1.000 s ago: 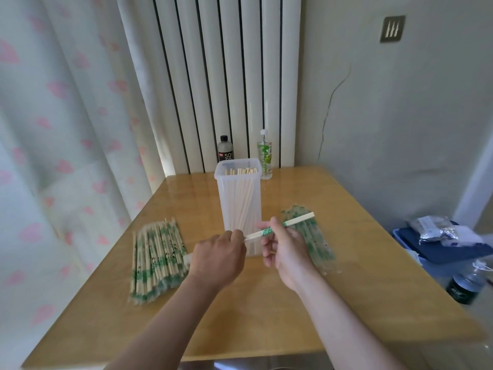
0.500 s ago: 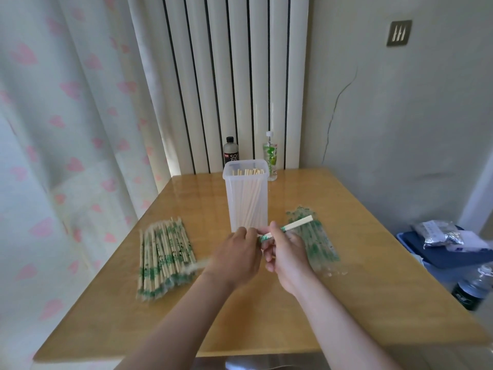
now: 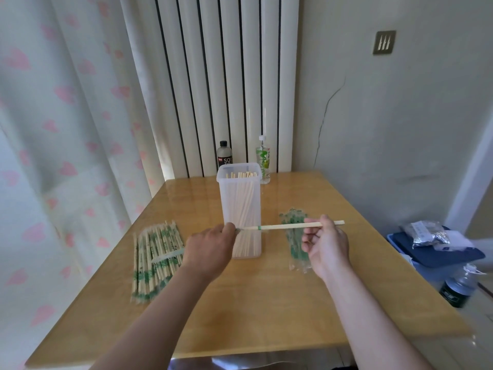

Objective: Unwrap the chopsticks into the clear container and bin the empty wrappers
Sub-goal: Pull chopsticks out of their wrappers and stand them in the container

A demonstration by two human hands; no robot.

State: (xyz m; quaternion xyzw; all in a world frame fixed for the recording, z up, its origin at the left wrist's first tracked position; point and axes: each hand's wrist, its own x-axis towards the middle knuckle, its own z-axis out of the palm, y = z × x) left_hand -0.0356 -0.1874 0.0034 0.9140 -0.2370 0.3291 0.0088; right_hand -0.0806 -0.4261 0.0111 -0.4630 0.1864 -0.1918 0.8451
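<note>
— Over the middle of the table (image 3: 266, 311), in front of the clear container (image 3: 240, 198): what's being held?

— One pair of chopsticks (image 3: 282, 226), up in the air between both hands, touching nothing below.

— Which way does it run?

— Its long axis lies almost level, straight across from left to right. The blunt square end points right, just past the right hand (image 3: 325, 244). The thin tip points left and ends right at the left hand (image 3: 210, 249).

— How does it look?

— Pale bare wood, the two sticks joined as one straight bar, with a narrow green band near the thin end.

— And the grips?

— The right hand pinches the thick end between thumb and fingertips, other fingers loosely curled beneath. The left hand is curled closed on the wrapper (image 3: 168, 256), a pale, blurred strip trailing out leftward from under the hand. Whether the tip is still inside the wrapper's mouth, I can't tell.

— What's around them?

— The container stands upright, holding many bare sticks (image 3: 246, 209) on end. A wrapped bundle (image 3: 152, 265) lies left of it, long axes running away from the person. Empty wrappers (image 3: 294, 249) lie in a heap on the right, under the held pair. Two bottles stand at the table's far edge: a dark bottle (image 3: 224, 156) and a green-labelled bottle (image 3: 263, 162).
</note>
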